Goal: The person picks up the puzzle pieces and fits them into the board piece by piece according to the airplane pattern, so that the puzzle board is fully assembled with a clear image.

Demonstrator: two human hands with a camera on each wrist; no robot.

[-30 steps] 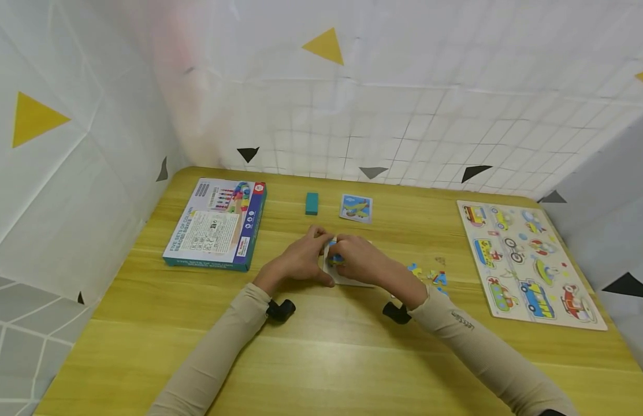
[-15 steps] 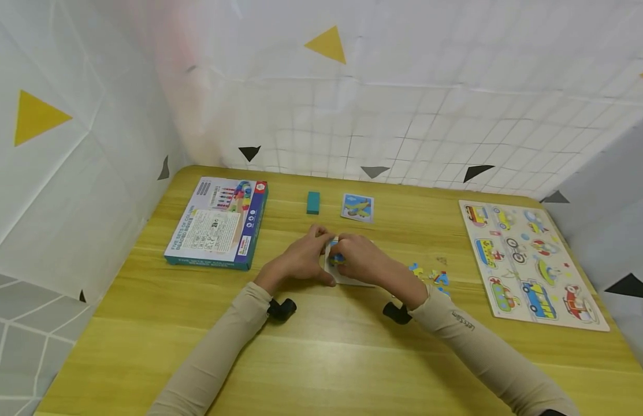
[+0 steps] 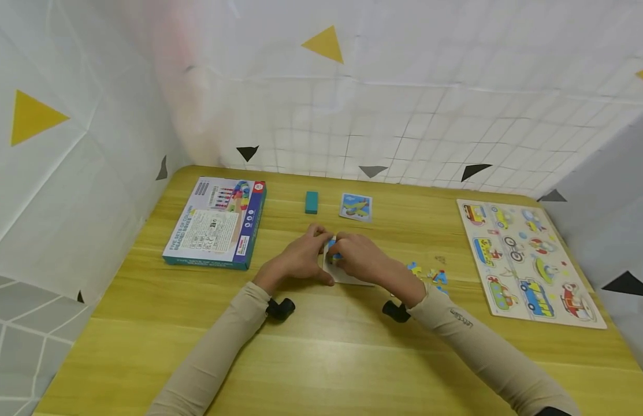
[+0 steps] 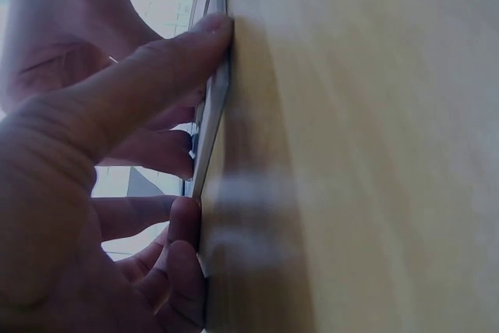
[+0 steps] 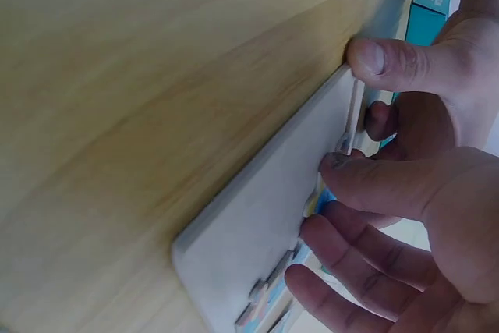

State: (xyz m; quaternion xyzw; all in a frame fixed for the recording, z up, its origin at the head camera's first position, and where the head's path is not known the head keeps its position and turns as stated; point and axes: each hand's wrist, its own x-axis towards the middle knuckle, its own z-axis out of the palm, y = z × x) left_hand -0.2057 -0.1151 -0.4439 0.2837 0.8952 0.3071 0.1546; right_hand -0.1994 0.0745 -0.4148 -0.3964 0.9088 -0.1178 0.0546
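Observation:
Between my hands a small pale puzzle board (image 3: 348, 280) lies on the wooden table, with colourful pieces along its far side. My left hand (image 3: 300, 257) holds its left side; in the left wrist view the thumb (image 4: 164, 72) touches the edge and curled fingers are at the other end. Over the board, my right hand (image 3: 361, 257) pinches a blue and yellow puzzle piece (image 5: 322, 199) between thumb and fingertips, partly hidden by the fingers. Several loose puzzle pieces (image 3: 438, 278) lie just right of the right hand.
A picture card (image 3: 356, 207) with a yellow plane and a teal block (image 3: 311, 203) lie behind the hands. At the left is a beaded-toy box (image 3: 214, 222); at the right, a large vehicle puzzle board (image 3: 531, 263). White sheeting (image 3: 404, 115) hangs along the back edge.

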